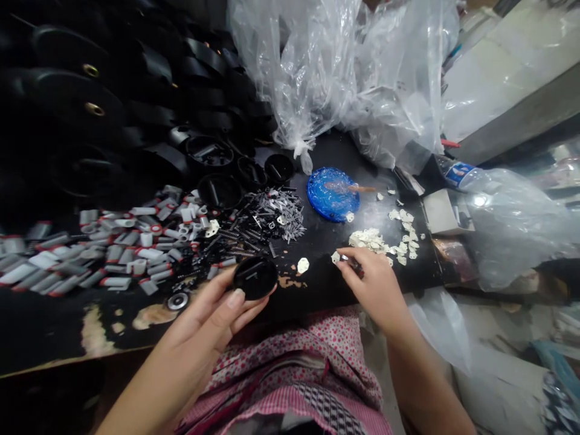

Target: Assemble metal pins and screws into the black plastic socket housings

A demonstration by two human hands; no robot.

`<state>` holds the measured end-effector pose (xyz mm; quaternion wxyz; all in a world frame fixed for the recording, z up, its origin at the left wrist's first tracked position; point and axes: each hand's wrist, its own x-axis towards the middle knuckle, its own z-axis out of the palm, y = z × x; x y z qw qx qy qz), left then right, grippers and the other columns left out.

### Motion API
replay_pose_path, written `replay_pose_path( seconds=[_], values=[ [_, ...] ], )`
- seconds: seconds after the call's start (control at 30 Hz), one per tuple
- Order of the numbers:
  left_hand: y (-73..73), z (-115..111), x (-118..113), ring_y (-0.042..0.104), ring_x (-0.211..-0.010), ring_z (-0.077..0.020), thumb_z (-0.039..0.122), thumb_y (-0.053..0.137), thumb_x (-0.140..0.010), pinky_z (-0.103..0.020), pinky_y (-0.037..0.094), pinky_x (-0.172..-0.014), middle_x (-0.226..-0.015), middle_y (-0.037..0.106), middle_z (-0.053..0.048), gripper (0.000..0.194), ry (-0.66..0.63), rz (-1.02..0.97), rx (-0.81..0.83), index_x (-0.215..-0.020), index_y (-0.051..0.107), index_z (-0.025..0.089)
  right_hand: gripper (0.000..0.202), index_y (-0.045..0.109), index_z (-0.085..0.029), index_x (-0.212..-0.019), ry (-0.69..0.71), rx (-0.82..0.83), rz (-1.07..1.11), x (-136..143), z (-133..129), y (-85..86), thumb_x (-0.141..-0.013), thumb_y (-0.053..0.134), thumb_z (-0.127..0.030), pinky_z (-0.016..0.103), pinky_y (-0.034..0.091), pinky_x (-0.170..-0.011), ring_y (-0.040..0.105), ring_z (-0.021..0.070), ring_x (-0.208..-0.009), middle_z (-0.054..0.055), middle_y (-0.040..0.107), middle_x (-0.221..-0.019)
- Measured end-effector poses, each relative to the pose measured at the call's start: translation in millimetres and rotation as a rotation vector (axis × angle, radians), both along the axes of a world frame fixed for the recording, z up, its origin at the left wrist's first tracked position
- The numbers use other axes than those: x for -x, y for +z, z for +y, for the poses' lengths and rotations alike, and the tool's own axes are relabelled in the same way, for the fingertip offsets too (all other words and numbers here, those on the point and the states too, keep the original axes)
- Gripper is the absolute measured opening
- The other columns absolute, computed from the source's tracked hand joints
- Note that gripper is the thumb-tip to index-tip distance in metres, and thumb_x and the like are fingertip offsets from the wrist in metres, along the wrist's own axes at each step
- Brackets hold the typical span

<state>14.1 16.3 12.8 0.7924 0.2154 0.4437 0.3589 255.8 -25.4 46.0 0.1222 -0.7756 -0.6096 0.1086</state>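
Pink dotted cloth (317, 350) covers the person's lap, closest of all. Just past it, at the near edge of the black table (54, 326), the left hand (212, 320) holds a round black cap (255, 278), fingers curled under it and thumb pressed on its rim. It looks dark and shiny. The right hand (371, 284) pinches a tiny white piece (336, 257) with its fingertips. Farther off lie more white pieces (380, 241), small black springs (254, 232), a blue lid (333, 193) and clear plastic bags (344, 72).
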Motion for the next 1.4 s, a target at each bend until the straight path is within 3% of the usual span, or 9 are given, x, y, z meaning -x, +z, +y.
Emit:
replay_pose_path(
  seconds=[0.17, 0.37, 0.43, 0.67, 0.8, 0.97, 1.1, 1.4],
  values=[
    [1.1, -0.5, -1.2, 0.069, -0.109, -0.0299, 0.037, 0.073, -0.082, -0.044, 0.052, -0.102, -0.119, 0.074, -0.009, 0.048, 0.086, -0.011, 0.079, -0.126, 0.062, 0.021, 0.007, 0.066, -0.018, -0.09, 0.02, -0.101, -0.056, 11.9, 4.3, -8.7, -0.092, 0.061, -0.023, 0.041, 0.039, -0.08, 0.065, 0.022, -0.081, 0.005, 0.072, -0.09],
    [11.4, 2.2, -1.7, 0.068, -0.113, -0.0286, 0.033, 0.066, -0.088, -0.041, 0.055, -0.097, -0.117, 0.075, -0.011, 0.026, 0.076, -0.217, 0.197, -0.11, 0.07, 0.019, 0.006, 0.067, -0.023, -0.093, 0.331, -0.13, 0.494, 52.9, 16.3, 6.3, -0.093, 0.062, -0.02, 0.033, 0.04, -0.079, 0.064, 0.0149, -0.086, -0.001, 0.072, -0.09],
    [13.5, 3.1, -0.1, 0.07, -0.109, -0.0262, 0.031, 0.064, -0.091, -0.039, 0.056, -0.096, -0.111, 0.077, -0.01, 0.022, 0.066, -0.273, 0.216, -0.107, 0.072, 0.019, 0.005, 0.066, -0.022, -0.093, 0.406, -0.127, 0.572, 65.2, 21.4, 9.0, -0.093, 0.062, -0.019, 0.032, 0.04, -0.08, 0.064, 0.0143, -0.087, -0.001, 0.072, -0.091],
    [12.6, 0.4, 3.4, 0.07, -0.107, -0.024, 0.033, 0.065, -0.09, -0.036, 0.057, -0.094, -0.118, 0.075, -0.007, 0.023, 0.169, -0.184, 0.128, -0.11, 0.071, 0.022, 0.008, 0.066, -0.019, -0.096, 0.437, -0.243, 0.272, 81.5, 25.2, 3.6, -0.093, 0.059, -0.015, 0.035, 0.035, -0.077, 0.063, 0.0155, -0.084, 0.002, 0.07, -0.09],
    [6.2, -1.6, 4.8, 0.072, -0.103, -0.0221, 0.033, 0.07, -0.087, -0.035, 0.058, -0.093, -0.114, 0.076, -0.004, 0.023, 0.173, -0.127, 0.094, -0.108, 0.071, 0.025, 0.013, 0.064, -0.019, -0.091, 0.476, -0.203, 0.232, 83.5, 24.2, 6.1, -0.093, 0.054, -0.011, 0.034, 0.033, -0.075, 0.063, 0.0149, -0.079, 0.001, 0.071, -0.086],
    [1.7, -1.0, 10.7, 0.072, -0.1, -0.0215, 0.037, 0.071, -0.086, -0.038, 0.053, -0.1, -0.112, 0.076, -0.003, 0.032, 0.115, -0.032, 0.087, -0.116, 0.068, 0.026, 0.015, 0.064, -0.019, -0.095, 0.55, -0.232, 0.292, 82.0, 23.5, 9.7, -0.09, 0.057, -0.007, 0.033, 0.035, -0.075, 0.066, 0.0139, -0.082, 0.001, 0.073, -0.091],
    [-1.6, -0.5, 11.3, 0.072, -0.1, -0.0199, 0.035, 0.068, -0.089, -0.036, 0.053, -0.099, -0.108, 0.076, -0.001, 0.028, 0.045, -0.041, 0.029, -0.115, 0.065, 0.027, 0.016, 0.065, -0.019, -0.097, 0.565, -0.298, 0.272, 82.3, 23.3, 7.9, -0.09, 0.057, -0.007, 0.034, 0.035, -0.074, 0.066, 0.014, -0.081, 0.002, 0.073, -0.092],
    [-0.5, -1.9, 13.7, 0.071, -0.095, -0.018, 0.037, 0.07, -0.086, -0.03, 0.056, -0.09, -0.109, 0.075, -0.001, 0.024, -0.044, 0.002, -0.061, -0.108, 0.068, 0.026, 0.019, 0.067, -0.019, -0.095, 0.554, -0.264, 0.237, 82.8, 28.2, 10.3, -0.089, 0.054, -0.007, 0.034, 0.032, -0.07, 0.059, 0.0136, -0.067, 0.0, 0.068, -0.076]
  ],
)
